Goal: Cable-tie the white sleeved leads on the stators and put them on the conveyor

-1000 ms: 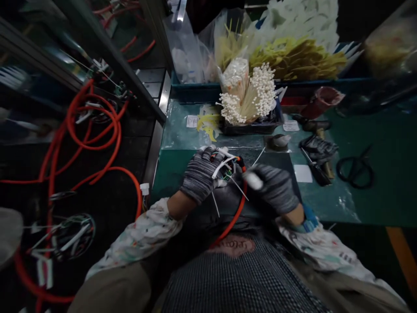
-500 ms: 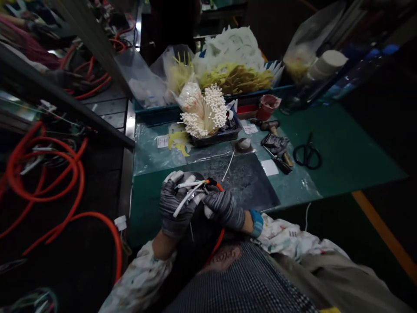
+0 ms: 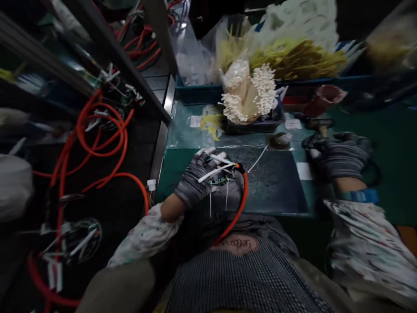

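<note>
My left hand [image 3: 195, 178], in a grey striped glove, grips the end of an orange hose [image 3: 243, 204] in front of my chest. White cable ties [image 3: 216, 166] and a small green circuit board [image 3: 224, 180] with thin wires sit at the hose end, against my fingers. My right hand [image 3: 339, 156], also gloved, lies far to the right of the bench, over dark tools. Its fingers curl near a dark-handled tool [image 3: 314, 145], partly hidden beneath them. I cannot tell whether it grasps that tool.
A dark mat [image 3: 273, 182] covers the green bench. Behind it stand a black tray [image 3: 250, 127] of white-tipped ties, a small grey dish [image 3: 278, 140], a red cup [image 3: 324, 99] and a blue crate [image 3: 195, 93] of bagged yellow and white parts. Coiled orange hoses [image 3: 100, 130] lie on the left.
My right hand has left the hose end and moved far right, over the tools. The white item it held is no longer visible. My left hand still holds the hose end.
</note>
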Demonstrator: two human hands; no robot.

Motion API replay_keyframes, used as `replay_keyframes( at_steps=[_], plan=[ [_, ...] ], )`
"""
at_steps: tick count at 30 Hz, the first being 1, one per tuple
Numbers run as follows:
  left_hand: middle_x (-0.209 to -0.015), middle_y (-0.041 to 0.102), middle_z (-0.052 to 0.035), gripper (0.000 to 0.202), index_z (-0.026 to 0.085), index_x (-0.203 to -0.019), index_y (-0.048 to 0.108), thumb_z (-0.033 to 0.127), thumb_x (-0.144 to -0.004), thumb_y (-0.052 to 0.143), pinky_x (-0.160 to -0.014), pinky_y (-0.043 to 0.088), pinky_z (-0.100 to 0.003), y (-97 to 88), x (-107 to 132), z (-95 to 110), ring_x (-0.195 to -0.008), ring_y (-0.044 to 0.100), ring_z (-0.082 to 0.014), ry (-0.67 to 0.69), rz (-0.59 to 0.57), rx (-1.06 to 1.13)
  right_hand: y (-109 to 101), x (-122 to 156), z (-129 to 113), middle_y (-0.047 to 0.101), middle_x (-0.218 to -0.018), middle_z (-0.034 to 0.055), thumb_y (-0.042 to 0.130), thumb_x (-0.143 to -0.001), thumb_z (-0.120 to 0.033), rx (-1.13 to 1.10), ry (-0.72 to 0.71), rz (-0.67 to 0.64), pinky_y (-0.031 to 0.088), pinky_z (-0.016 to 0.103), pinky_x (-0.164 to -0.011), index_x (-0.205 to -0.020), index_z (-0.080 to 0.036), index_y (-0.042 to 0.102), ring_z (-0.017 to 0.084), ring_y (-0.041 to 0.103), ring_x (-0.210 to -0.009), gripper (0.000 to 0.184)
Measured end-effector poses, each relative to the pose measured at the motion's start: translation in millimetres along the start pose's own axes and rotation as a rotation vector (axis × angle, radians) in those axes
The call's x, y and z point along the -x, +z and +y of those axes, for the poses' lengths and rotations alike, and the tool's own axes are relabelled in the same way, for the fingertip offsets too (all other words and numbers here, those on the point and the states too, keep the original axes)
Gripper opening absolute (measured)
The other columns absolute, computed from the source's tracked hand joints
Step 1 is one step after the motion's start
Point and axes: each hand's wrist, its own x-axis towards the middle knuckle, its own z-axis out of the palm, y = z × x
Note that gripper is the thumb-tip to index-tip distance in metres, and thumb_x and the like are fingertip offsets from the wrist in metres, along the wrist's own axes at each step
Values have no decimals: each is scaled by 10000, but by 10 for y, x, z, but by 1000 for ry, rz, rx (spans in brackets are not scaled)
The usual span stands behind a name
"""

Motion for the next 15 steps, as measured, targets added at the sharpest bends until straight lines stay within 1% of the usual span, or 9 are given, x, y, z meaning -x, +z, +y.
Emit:
replay_keyframes(
  at_steps=[2, 3, 4, 5, 6, 8, 10, 12, 15],
  plan=[
    [-1711, 539, -51, 727, 293, -1539, 620, 285, -853, 861, -1379, 356, -568, 33, -6, 29, -1637, 425, -349, -6, 7, -3, -9, 47, -70, 728, -921, 164, 665, -1014, -568, 84, 46, 119, 433, 679, -1047, -853, -277, 781, 408, 666, -1101, 353],
    [-1714, 536, -55, 723, 282, -1543, 618, 267, -859, 850, -1385, 341, -564, 44, -10, 41, -1642, 415, -344, -6, 10, -6, -70, 95, -227, 749, -965, 169, 668, -1030, -512, 59, 52, 178, 463, 655, -1032, -924, -266, 788, 404, 690, -1098, 294],
    [-1718, 531, -60, 724, 273, -1550, 612, 259, -864, 841, -1390, 328, -562, 51, -15, 51, -1648, 404, -341, -4, 10, -10, -153, 154, -451, 771, -1029, 163, 669, -1043, -448, 6, 25, 202, 500, 616, -1015, -1054, -259, 789, 391, 713, -1111, 224],
    [-1722, 524, -67, 725, 264, -1557, 605, 258, -868, 834, -1392, 316, -565, 53, -22, 58, -1654, 392, -343, -6, 6, -13, -238, 221, -726, 784, -1071, 148, 656, -1052, -415, -32, -5, 273, 531, 582, -1000, -1113, -262, 771, 369, 733, -1104, 200],
    [-1730, 513, -75, 728, 256, -1560, 602, 272, -870, 833, -1392, 307, -575, 51, -31, 64, -1658, 380, -353, -7, -7, -14, -306, 291, -1032, 797, -1156, 144, 665, -1053, -350, -146, -52, 235, 553, 547, -1001, -1149, -265, 763, 347, 741, -1127, 161],
    [-1753, 480, -88, 741, 254, -1565, 596, 330, -868, 836, -1386, 293, -606, 43, -52, 73, -1663, 359, -386, -15, -32, -15, -335, 427, -1654, 830, -1143, 78, 676, -1043, -296, -346, -310, 118, 591, 457, -930, -1143, -306, 749, 282, 762, -1035, 125],
    [-1781, 433, -100, 797, 255, -1600, 559, 384, -862, 833, -1382, 268, -633, 31, -70, 93, -1673, 323, -417, -19, -53, -21, -204, 533, -2167, 859, -1157, 11, 703, -1022, -184, -384, -510, 22, 594, 371, -920, -1204, -326, 745, 220, 768, -1034, 235],
    [-1808, 375, -130, 909, 216, -1661, 478, 402, -844, 831, -1388, 235, -635, 15, -76, 132, -1687, 276, -435, -25, -90, -32, 18, 598, -2494, 865, -1203, 23, 675, -1021, -132, -284, -588, -94, 585, 374, -967, -1235, -306, 777, 227, 764, -1091, 294],
    [-1827, 317, -168, 973, 154, -1693, 412, 369, -834, 816, -1402, 181, -623, -12, -64, 217, -1703, 227, -436, -48, -167, -51, 308, 625, -2686, 854, -1250, 71, 671, -1022, -153, -178, -505, -344, 533, 469, -1137, -1233, -286, 827, 283, 733, -1206, 294]
  ],
)
